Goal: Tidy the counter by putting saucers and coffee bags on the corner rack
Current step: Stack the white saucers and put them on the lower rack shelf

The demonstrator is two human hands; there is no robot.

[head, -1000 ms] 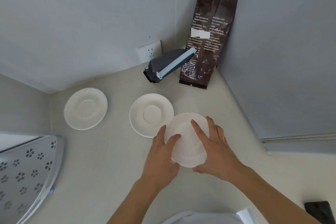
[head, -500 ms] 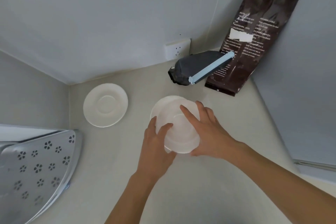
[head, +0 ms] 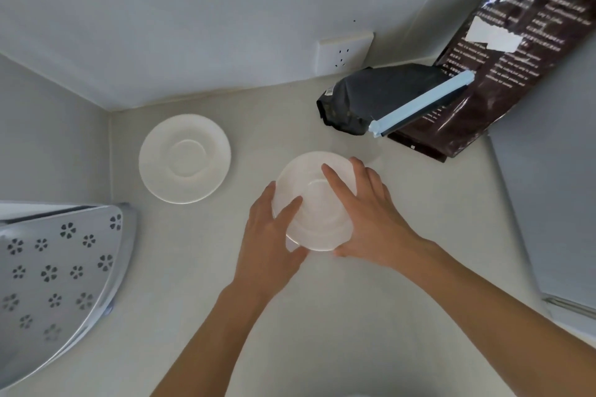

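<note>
At far left the rack (head: 54,267) waits, handy for loading. Beside it one saucer (head: 184,158) lies on the worktop (head: 322,316). Left hand (head: 274,242) and right hand (head: 371,216) clasp stacked saucers (head: 317,203), fingers narrow around the rim, probably to carry them together. Coffee bags (head: 387,97) lean in the corner.

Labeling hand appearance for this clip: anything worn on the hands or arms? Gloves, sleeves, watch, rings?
Nothing visible. The left hand and right hand are bare, no gloves. Both forearms are uncovered as far as the frame shows, with no sleeve edge in view. No watch, bracelet or ring can be seen, and no markings.
</note>
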